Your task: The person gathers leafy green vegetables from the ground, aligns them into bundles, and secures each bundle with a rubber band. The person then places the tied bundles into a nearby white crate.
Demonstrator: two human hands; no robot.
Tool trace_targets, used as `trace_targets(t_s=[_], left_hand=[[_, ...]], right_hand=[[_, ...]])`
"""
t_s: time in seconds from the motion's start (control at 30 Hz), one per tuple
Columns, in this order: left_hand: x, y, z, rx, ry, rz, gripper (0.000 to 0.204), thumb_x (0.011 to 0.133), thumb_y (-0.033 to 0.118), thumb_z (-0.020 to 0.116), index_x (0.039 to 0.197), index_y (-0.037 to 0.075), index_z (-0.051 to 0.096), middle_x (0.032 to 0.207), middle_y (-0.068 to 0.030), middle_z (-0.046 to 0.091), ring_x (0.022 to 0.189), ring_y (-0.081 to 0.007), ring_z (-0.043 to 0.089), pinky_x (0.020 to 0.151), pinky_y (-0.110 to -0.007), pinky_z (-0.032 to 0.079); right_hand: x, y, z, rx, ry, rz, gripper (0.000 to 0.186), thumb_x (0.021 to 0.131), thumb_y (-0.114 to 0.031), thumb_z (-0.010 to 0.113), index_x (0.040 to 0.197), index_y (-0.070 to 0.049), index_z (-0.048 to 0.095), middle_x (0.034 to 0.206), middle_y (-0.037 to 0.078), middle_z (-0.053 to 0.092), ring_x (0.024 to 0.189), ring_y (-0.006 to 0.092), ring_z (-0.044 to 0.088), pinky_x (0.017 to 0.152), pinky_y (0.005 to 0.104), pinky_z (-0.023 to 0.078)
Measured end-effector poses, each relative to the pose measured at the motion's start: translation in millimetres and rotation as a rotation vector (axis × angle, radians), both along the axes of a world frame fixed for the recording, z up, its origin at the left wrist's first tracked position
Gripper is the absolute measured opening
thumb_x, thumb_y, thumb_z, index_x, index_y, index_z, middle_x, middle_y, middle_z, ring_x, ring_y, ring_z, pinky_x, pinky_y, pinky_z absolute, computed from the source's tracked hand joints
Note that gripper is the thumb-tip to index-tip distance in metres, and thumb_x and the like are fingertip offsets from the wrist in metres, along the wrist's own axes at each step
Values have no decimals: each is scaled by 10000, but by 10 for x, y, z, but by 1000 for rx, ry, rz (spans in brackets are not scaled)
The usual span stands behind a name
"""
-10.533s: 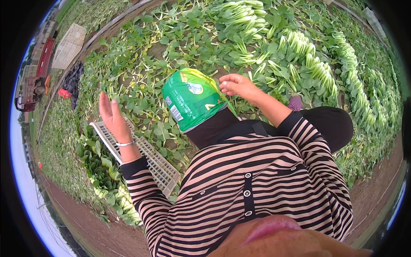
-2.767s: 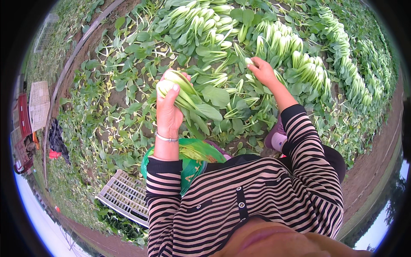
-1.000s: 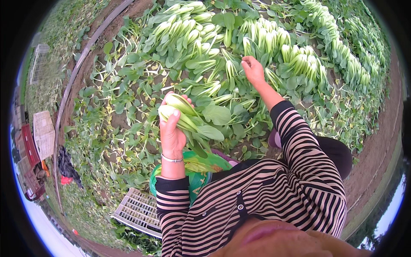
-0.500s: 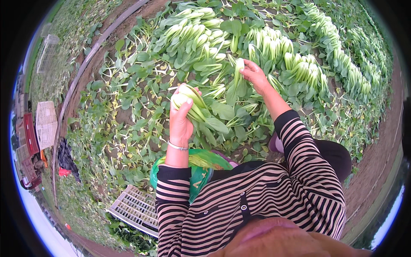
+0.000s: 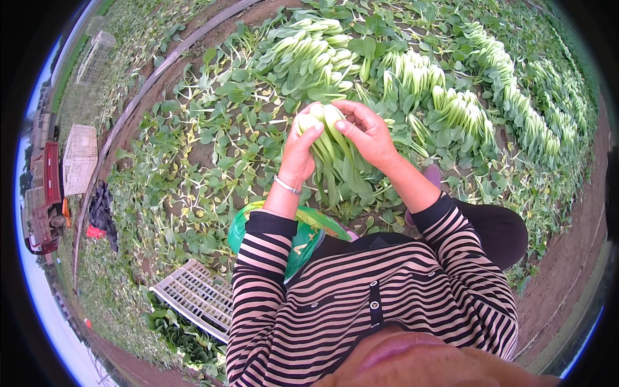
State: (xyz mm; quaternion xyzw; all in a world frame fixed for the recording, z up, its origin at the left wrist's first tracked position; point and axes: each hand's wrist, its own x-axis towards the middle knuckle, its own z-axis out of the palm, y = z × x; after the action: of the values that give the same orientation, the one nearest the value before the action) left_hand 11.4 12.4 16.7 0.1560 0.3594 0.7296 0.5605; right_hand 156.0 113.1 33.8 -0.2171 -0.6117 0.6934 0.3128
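Observation:
In front of me I hold pale green bok choy heads (image 5: 333,145), white stalk ends up and leaves hanging down. My left hand (image 5: 298,143) is closed round the left side of the bunch, with its thumb over the stalks. My right hand (image 5: 366,132) grips a head at the bunch's right side, touching those in my left. Beyond them lie piled bok choy (image 5: 309,55) and rows of cut heads (image 5: 464,113). Below my left wrist a green plastic bag (image 5: 244,227) covers part of my leg.
A plastic crate (image 5: 193,293) lies at lower left beside dark-leaved greens (image 5: 167,322). Farther left are a long hose (image 5: 143,90), a pale crate (image 5: 80,158), a dark cloth (image 5: 103,206) and a red vehicle (image 5: 50,174). Bare soil (image 5: 567,258) runs along the right.
My right hand has picked up a head from the ground and brought it left to the bunch. My left hand has risen with its bunch to meet it.

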Motion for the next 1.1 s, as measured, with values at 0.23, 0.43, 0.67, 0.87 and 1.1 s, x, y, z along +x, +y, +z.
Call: trace_targets(t_s=[0.23, 0.43, 0.67, 0.87, 1.1], left_hand=[[19, 1, -48, 25, 10, -21, 664, 875, 127, 748, 1436, 54, 401, 1285, -54, 555, 1173, -173, 556, 1033, -333, 454], [-7, 61, -150, -88, 72, 18, 626, 858, 43, 746, 1402, 42, 437, 1224, -50, 590, 1109, -155, 593, 962, -308, 498], [-63, 28, -55, -145, 111, 34, 578, 845, 62, 716, 1359, 31, 453, 1153, -99, 633, 1050, -200, 641, 944, -351, 531], [-83, 62, 0, -181, 103, 5, 727, 779, 145, 775, 1388, 6, 403, 1117, -145, 630, 1036, -250, 652, 947, -399, 536], [-86, 74, -82, -246, 83, -33, 728, 755, 168, 799, 1366, 18, 433, 1113, -129, 620, 1019, -247, 652, 937, -395, 543]], right_hand=[[-50, -122, -16, 372, -127, -193, 345, 901, -189, 707, 1213, -46, 667, 1142, 90, 666, 1021, 209, 622, 927, 338, 484], [-107, -175, -259, 586, -101, -202, 419, 925, -86, 622, 1337, -31, 575, 1304, 147, 613, 1222, 313, 569, 1065, 393, 425], [-67, 176, -346, -112, 71, -30, 471, 966, -174, 630, 1402, -37, 514, 1296, 123, 599, 1199, 196, 562, 1026, 344, 461], [336, 1762, -1689, -67, -229, -714, 350, 909, -171, 684, 1205, 11, 637, 1090, 76, 694, 987, 146, 647, 919, 298, 508], [657, 2806, -2094, 265, -1012, -1027, 566, 795, -329, 741, 1284, -81, 598, 1273, 152, 614, 1174, 327, 586, 997, 436, 466]])
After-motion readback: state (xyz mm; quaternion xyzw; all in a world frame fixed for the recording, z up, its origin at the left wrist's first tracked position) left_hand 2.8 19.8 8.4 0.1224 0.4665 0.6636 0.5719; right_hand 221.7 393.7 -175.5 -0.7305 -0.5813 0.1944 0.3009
